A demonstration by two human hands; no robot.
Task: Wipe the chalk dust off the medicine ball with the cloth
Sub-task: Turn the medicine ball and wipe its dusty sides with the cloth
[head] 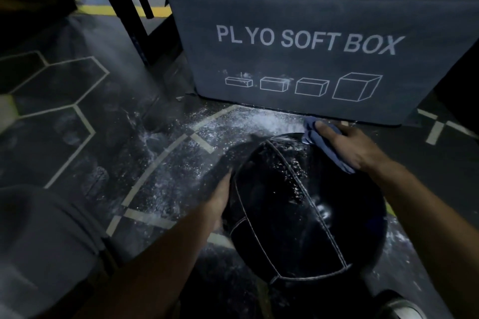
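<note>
Both forearms reach forward; the left hand (pixel 220 202) lies flat with straight fingers (palm inward), the right hand (pixel 350 145) curls downward, gripping.

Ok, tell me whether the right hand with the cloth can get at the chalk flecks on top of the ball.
Probably yes. The right hand presses the cloth on the ball's far upper edge; the flecks lie just nearer, uncovered. The left hand only steadies the side.
</note>
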